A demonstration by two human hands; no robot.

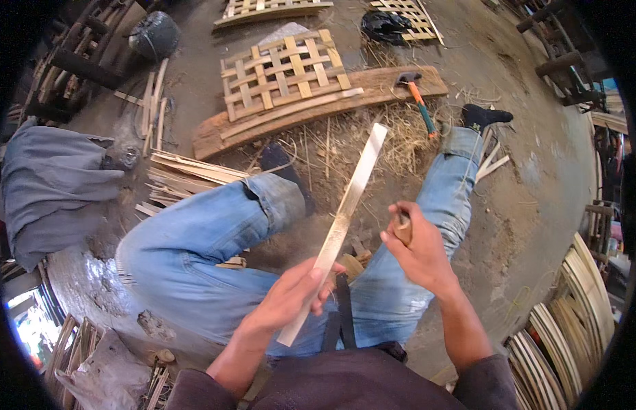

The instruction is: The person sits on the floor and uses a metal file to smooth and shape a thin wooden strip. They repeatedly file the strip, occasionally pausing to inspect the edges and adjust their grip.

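My left hand point(290, 297) is closed round the lower part of a long, flat, pale wooden strip point(357, 181), which slants up and away to the right between my knees. My right hand point(424, 254), a little to the right of the strip and apart from it, is wrapped round a short rounded wooden handle point(403, 229). Whatever that handle belongs to does not show. Ahead lies a thick wooden plank point(393, 87), with a woven lattice panel of slats point(283, 72) resting against it and a hammer point(420, 106) with an orange and green grip.
Shavings point(400, 147) cover the ground before the plank. Split strips point(188, 171) are piled beside my left leg. A grey cloth point(55, 181) hangs at left. Bundled slats point(564, 338) stand at lower right. Further panels and a black plastic bag point(385, 26) lie beyond the plank.
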